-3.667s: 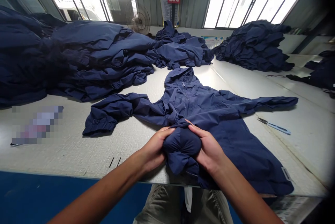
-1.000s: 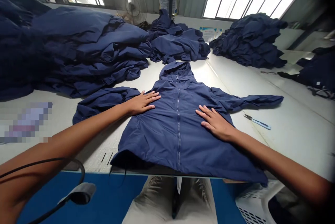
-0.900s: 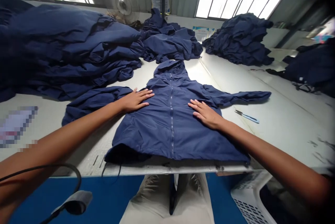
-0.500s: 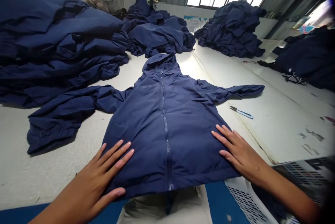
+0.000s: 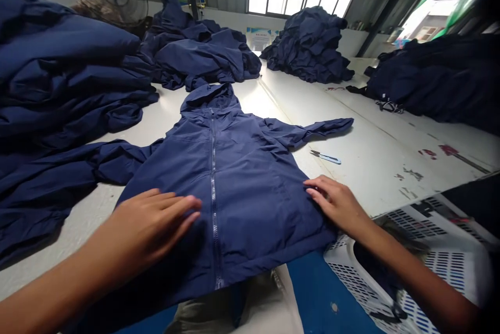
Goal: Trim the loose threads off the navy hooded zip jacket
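Table holds the navy jacket; left hand and right hand sit lower, open.

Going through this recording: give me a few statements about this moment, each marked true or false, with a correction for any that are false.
1. The left hand grips a pair of snips. False: it lies open on the navy hooded jacket. The blue-handled snips lie on the white table.
2. The jacket's zipper lies face up along its middle. True.
3. The jacket's hood lies nearest the person. False: it lies at the far end, and the hem is nearest.
4. The right hand touches the jacket's edge with its fingers. True.
5. A white perforated plastic basket shows at lower right, beside the right hand. True.
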Motion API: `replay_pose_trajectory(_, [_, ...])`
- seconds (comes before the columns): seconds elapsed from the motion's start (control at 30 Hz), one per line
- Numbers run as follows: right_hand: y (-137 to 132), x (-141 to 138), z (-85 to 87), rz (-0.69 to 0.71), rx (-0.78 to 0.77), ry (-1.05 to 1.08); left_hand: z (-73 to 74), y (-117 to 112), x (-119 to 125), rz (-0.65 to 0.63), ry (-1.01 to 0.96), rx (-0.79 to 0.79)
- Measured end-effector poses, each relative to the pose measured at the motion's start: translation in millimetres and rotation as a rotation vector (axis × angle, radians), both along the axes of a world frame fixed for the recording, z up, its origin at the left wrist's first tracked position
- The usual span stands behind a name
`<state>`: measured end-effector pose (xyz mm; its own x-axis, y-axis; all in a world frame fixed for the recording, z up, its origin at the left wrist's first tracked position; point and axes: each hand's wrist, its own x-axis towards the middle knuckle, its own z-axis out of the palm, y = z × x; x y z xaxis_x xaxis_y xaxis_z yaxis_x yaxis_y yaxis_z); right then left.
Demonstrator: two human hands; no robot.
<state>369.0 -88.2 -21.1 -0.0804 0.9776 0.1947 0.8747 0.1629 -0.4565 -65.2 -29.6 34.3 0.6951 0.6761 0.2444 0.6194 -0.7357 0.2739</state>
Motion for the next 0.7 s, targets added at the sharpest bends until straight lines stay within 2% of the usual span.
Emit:
replay_pose_trajectory(0.1, [8.5,-23.3,4.2,0.090,-0.037,-0.032,-4.1,18.0,85.6,-0.235,0.106,-0.057])
replay_pose_trajectory(0.2, [11.3,-43.0,6.5,0.119,-0.058,-0.079,-18.5,34.4,153.3,-0.295,0.217,-0.128])
replay_pose_trajectory(0.27, [10.4,-49.2,8.2,0.122,-0.079,-0.104,-26.7,43.4,179.7,-0.288,0.258,-0.155])
replay_pose_trajectory(0.37, [8.6,-47.3,10.2,0.121,-0.125,-0.064,-32.2,51.2,194.6,-0.248,0.299,-0.189])
replay_pose_trajectory(0.5, [10.3,-35.4,12.8,0.109,-0.149,0.004,-32.2,51.4,196.0,-0.152,0.302,-0.221])
replay_pose_trajectory(0.6, [13.2,-34.3,18.6,0.075,-0.177,-0.040,-31.1,48.1,197.2,-0.064,0.269,-0.249])
replay_pose_trajectory(0.7, [17.2,-45.0,26.9,0.003,-0.219,-0.150,-28.1,42.3,197.4,-0.027,0.198,-0.277])
